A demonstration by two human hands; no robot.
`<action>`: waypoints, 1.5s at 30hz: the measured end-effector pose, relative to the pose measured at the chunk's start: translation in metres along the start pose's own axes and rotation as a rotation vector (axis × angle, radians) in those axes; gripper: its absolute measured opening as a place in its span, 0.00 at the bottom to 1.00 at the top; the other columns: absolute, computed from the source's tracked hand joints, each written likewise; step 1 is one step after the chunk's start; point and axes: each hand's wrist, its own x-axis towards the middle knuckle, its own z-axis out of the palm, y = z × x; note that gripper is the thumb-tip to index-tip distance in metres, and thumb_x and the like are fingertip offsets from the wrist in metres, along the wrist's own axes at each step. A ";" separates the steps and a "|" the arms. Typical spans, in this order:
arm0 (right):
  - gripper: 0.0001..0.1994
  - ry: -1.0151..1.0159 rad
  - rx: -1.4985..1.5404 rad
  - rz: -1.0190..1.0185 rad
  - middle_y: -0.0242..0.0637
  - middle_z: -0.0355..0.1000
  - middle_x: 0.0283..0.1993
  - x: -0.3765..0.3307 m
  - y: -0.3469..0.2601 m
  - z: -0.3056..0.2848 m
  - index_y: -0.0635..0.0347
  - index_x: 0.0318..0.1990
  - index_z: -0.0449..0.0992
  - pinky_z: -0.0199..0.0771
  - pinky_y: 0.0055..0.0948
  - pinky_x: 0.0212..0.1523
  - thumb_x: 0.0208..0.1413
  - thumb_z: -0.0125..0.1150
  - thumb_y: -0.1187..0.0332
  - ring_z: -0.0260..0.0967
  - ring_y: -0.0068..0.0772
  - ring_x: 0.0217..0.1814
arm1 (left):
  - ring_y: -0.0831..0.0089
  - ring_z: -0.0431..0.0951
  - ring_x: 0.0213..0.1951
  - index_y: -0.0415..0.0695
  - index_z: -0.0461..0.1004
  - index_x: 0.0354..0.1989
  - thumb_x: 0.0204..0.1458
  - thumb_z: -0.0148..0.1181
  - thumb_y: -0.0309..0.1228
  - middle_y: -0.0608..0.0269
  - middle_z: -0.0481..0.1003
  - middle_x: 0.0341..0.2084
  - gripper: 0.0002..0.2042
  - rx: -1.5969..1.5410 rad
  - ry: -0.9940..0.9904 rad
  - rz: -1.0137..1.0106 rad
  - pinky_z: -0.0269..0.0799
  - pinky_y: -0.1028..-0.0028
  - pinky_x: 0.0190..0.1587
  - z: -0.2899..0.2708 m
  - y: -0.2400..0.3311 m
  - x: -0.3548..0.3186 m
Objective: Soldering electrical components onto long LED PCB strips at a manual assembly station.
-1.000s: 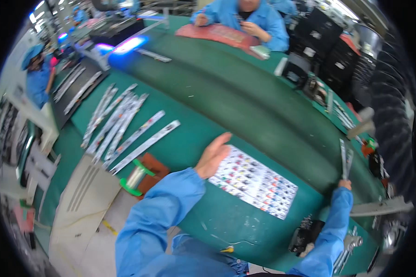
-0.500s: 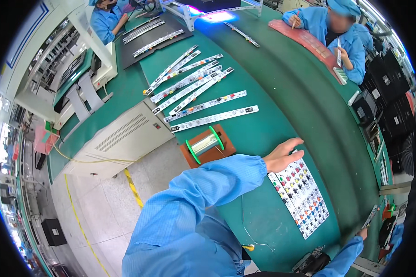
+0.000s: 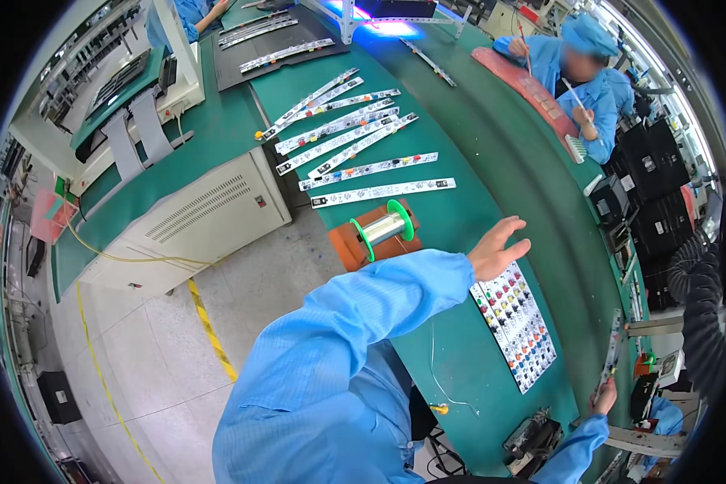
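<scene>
My left hand point(image 3: 498, 248) has its thumb and fingers spread, with nothing in its grasp, by the far end of a block of white circuit boards point(image 3: 515, 323). These lie side by side, dotted with red, yellow, orange, blue and black components; whether the hand touches them I cannot tell. At the lower right, my right hand point(image 3: 604, 398) grips the near end of a narrow circuit board strip point(image 3: 613, 348), which points away over the green bench. Left of my left hand, a spool of solder wire point(image 3: 385, 229) with green flanges sits on a brown block point(image 3: 348, 245).
Several loose circuit board strips point(image 3: 343, 143) fan out across the green bench point(image 3: 452, 234). A pale metal cabinet point(image 3: 194, 230) stands at the left. Across the sunken channel, a co-worker point(image 3: 585, 81) works over a red mat point(image 3: 532, 90). A dark tool point(image 3: 532, 442) lies near my right sleeve.
My right hand has come further into view, raising the strip up and leftward in the picture. My left hand has opened wider and lifted slightly off the boards' far end. The view has shifted.
</scene>
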 end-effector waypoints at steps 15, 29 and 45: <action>0.20 -0.183 0.162 0.010 0.31 0.65 0.26 -0.211 -0.064 0.050 0.63 0.49 0.69 0.44 0.17 0.07 0.46 0.44 0.71 0.50 0.15 0.11 | 0.50 0.73 0.53 0.40 0.75 0.51 0.53 0.57 0.43 0.46 0.74 0.50 0.23 1.313 0.752 -0.229 0.67 0.60 0.57 -0.398 0.060 -0.009; 0.20 -0.225 0.224 0.047 0.31 0.66 0.27 -0.224 -0.051 0.060 0.60 0.51 0.68 0.43 0.17 0.07 0.48 0.46 0.69 0.51 0.15 0.11 | 0.57 0.78 0.48 0.44 0.80 0.44 0.43 0.66 0.33 0.52 0.79 0.44 0.17 1.270 0.489 -0.644 0.72 0.65 0.52 -0.436 0.054 0.038; 0.18 -0.272 0.346 0.056 0.28 0.63 0.23 -0.233 -0.037 0.057 0.59 0.48 0.68 0.47 0.16 0.08 0.48 0.46 0.70 0.53 0.15 0.12 | 0.54 0.71 0.57 0.42 0.73 0.55 0.46 0.62 0.47 0.47 0.72 0.54 0.29 1.436 0.381 -0.511 0.63 0.65 0.62 -0.489 0.027 0.030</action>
